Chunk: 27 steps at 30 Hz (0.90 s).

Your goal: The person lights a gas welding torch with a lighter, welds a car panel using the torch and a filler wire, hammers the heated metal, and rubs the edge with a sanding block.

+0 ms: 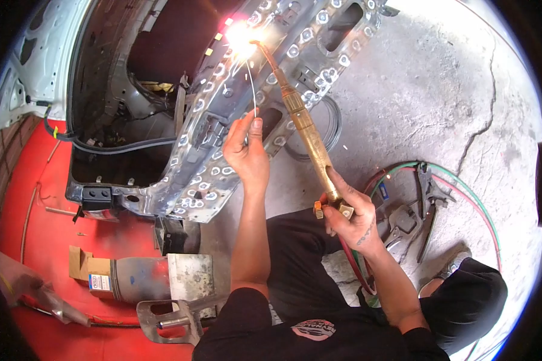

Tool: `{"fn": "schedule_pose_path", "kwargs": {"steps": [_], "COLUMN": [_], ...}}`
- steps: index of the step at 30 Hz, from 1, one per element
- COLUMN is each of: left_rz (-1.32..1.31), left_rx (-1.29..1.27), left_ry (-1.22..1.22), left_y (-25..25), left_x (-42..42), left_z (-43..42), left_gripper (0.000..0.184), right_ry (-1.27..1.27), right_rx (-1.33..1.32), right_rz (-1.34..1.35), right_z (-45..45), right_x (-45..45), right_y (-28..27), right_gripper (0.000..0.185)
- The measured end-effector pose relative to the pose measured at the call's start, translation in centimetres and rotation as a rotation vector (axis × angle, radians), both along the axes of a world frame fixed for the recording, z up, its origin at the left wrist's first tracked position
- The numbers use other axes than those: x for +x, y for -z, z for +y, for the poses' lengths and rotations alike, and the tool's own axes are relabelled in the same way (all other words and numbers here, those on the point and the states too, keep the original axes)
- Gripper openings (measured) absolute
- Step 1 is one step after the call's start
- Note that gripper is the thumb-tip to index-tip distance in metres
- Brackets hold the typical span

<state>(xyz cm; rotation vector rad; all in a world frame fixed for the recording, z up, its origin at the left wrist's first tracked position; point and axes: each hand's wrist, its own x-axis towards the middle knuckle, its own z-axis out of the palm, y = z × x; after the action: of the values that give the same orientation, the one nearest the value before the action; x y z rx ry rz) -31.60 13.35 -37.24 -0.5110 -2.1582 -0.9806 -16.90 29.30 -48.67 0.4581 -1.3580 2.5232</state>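
Fingers of my left hand (249, 147) pinch a thin metal rod (252, 87), which points up into a bright glare. My right hand (351, 212) is wrapped round the lower end of a brass torch (309, 133), beside its orange knob (318, 210). The torch's bent copper tip reaches the glare (242, 41) on a grey metal vehicle panel (220, 129). Many round bare-metal spots dot that panel. The glare hides the exact place where rod tip and torch tip meet the metal.
Green and red hoses (457, 180) curve over the concrete floor at right, near locking pliers (403, 224). A wire coil (336, 129) lies behind the torch. At lower left are a grey cylinder (141, 278), an open cardboard box (81, 265) and a metal clamp (173, 322).
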Motion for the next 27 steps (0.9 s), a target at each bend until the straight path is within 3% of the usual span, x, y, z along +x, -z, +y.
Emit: {"fn": "schedule_pose_path", "kwargs": {"steps": [27], "left_rz": [0.008], "left_rx": [-0.008], "left_ry": [-0.011], "left_y": [-0.13], "left_x": [0.09], "left_z": [0.14], "left_gripper": [0.019], "right_ry": [0.003], "right_rx": [-0.07], "right_rz": [-0.08], "right_z": [-0.2], "right_x": [0.15], "right_y": [-0.51], "right_gripper": [0.071]}}
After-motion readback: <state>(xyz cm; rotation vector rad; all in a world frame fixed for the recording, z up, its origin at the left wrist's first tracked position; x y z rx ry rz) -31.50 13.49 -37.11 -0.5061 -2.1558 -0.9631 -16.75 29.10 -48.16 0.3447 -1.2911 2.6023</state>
